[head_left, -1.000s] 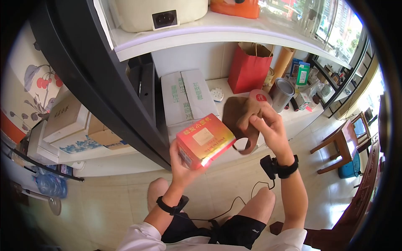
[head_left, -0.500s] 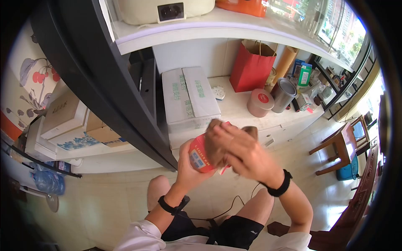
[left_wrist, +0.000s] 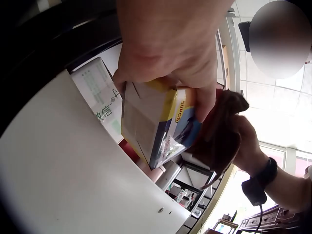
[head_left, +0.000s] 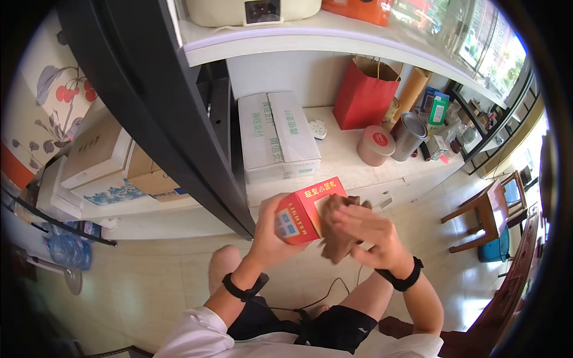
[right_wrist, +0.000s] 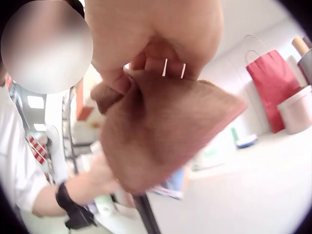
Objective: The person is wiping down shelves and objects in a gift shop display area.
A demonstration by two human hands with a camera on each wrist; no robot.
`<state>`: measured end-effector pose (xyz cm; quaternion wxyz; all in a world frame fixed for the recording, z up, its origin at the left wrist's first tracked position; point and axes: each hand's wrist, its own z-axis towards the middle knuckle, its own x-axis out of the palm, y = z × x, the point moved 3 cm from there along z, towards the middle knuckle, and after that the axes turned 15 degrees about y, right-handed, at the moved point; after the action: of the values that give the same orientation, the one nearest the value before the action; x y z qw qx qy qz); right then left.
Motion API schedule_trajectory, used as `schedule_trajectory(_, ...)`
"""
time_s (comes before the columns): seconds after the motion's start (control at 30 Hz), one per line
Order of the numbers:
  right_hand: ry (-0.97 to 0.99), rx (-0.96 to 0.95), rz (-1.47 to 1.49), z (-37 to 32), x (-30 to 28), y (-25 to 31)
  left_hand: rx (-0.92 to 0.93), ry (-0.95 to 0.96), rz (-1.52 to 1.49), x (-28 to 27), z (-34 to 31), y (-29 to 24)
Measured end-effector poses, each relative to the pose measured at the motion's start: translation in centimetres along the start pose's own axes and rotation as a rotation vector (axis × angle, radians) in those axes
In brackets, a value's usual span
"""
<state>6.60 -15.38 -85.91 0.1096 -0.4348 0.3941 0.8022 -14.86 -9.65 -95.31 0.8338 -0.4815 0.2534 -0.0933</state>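
Observation:
My left hand grips a red cardboard box printed with "LIGHTER" and yellow characters, above my lap. In the left wrist view the same box shows a pale face, a yellow and blue side and "50PCS", with fingers wrapped over its edges. A brown cloth is bunched in my right hand, lying against the box's right side in the head view. Seen from the right wrist, the cloth hangs from the fingers and hides most of the box.
Behind the hands, a low white shelf holds a taped carton, a red paper bag, a round pink tin and a grey can. A black post rises at the left. An upper shelf overhangs; a wooden stool stands right.
The box has been turned so its "LIGHTER" side shows. The cloth, held apart from the box a second ago, came left onto it, then shifted slightly right and down along it.

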Motion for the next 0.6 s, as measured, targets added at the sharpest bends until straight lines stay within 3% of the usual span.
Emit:
schedule_trajectory(0.07, -0.055, 0.228, 0.102, -0.5, -0.4, -1.6, -0.011, 0.014, -0.023, 0.6, -0.1, 0.1)
schedule_trajectory(0.2, -0.103, 0.069, -0.035, 2.1, -0.4, -1.0, -0.024, 0.052, -0.105, 1.7, 0.1, 0.4)
schedule_trajectory(0.27, -0.086, 0.043, 0.029, 0.6, 0.2, 0.2, -0.065, 0.038, -0.238, 1.3, -0.2, 1.1)
schedule_trajectory(0.33, -0.064, 0.014, 0.055, -2.4, 0.3, -0.9, -0.061, 0.038, -0.146, 0.9, -0.3, 1.3)
schedule_trajectory(0.4, -0.176, 0.367, 0.076, -5.0, -0.3, -2.9, -0.052, 0.026, -0.155, 1.2, -0.4, 1.3)
schedule_trajectory(0.43, -0.240, 0.581, 0.099, -6.5, -0.6, -4.0, -0.056, 0.015, -0.330, 1.5, -0.3, 1.5)
schedule_trajectory(0.5, -0.422, 0.717, 0.116, -7.5, -1.2, -4.2, -0.064, 0.013, -0.303, 1.9, 0.1, 1.3)
schedule_trajectory(0.6, -0.665, 0.472, 0.014, -6.0, -0.6, -1.9, -0.072, -0.053, -0.301, 2.8, 0.3, 1.4)
